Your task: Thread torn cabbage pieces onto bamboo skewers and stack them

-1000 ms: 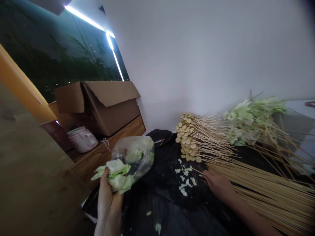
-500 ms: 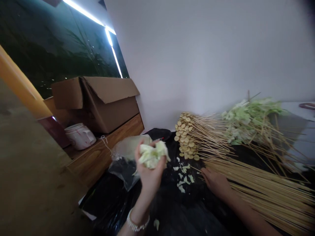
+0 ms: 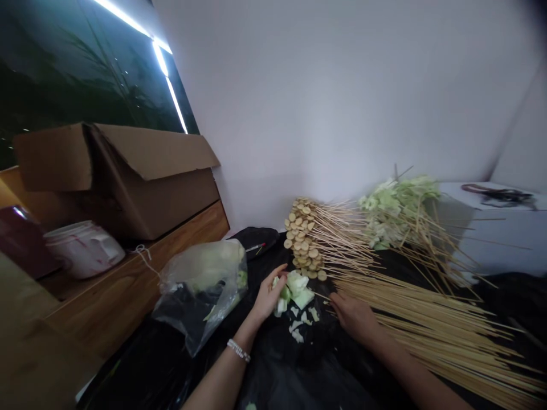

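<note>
Low over the black plastic, my left hand (image 3: 268, 293) curls around pale green cabbage leaves (image 3: 300, 289), some spreading out beyond its fingers. A white beaded bracelet circles the left wrist. My right hand (image 3: 352, 316) is closed on a thin wooden skewer (image 3: 320, 295), whose bare tip points left toward the cabbage. Small torn cabbage scraps (image 3: 296, 331) lie just in front of the leaves. Beside my right hand spreads a large bundle of bare skewers (image 3: 427, 330). Behind the cabbage is a stack of skewers tipped with round pale slices (image 3: 302, 236).
Skewers loaded with cabbage (image 3: 397, 208) are piled at the back right. On the left lie a clear plastic bag (image 3: 205, 279) with cabbage and a pen (image 3: 255, 247). A cardboard box (image 3: 141, 182) and a white pot (image 3: 83, 250) stand on a wooden ledge.
My left hand has come down with the cabbage from the air to the black plastic, near the scraps and the skewer tip. The view has turned right; my right hand still holds its skewer.
</note>
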The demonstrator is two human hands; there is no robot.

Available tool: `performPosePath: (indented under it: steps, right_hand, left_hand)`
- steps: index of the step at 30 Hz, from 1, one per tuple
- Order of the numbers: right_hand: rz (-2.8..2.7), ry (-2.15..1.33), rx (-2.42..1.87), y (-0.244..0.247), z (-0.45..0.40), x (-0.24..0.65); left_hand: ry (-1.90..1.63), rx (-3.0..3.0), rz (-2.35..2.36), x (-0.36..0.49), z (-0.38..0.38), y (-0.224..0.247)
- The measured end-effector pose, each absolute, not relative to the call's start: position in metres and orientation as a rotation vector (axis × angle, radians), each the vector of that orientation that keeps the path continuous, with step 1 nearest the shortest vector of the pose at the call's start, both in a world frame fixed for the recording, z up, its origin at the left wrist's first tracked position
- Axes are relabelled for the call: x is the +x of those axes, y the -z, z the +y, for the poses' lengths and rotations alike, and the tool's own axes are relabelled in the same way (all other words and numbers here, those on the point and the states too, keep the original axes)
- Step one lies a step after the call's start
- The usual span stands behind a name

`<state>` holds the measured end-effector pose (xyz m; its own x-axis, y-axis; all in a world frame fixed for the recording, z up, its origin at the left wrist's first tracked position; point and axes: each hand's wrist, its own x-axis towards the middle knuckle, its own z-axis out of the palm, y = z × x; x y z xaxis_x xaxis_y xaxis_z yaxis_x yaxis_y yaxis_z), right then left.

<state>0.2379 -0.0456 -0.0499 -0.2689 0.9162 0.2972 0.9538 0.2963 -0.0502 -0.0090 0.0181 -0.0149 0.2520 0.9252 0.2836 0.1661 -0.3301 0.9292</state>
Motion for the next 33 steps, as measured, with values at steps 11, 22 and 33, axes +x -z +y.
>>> performPosePath:
  steps: [11,22,33]
  right_hand:
    - [-2.164,0.33,-1.564,0.055,-0.046,0.247]
    - [-2.182,0.451,-1.527,0.053,-0.049,0.246]
    - [-2.161,0.411,-1.408,0.047,-0.053,0.24]
  left_hand:
    - [-1.53,2.098,1.286,-0.019,0.005,-0.007]
    - [-0.942,2.689,1.28,0.013,-0.009,0.008]
    - [-0.698,2.747,1.262,0.01,-0.012,0.004]
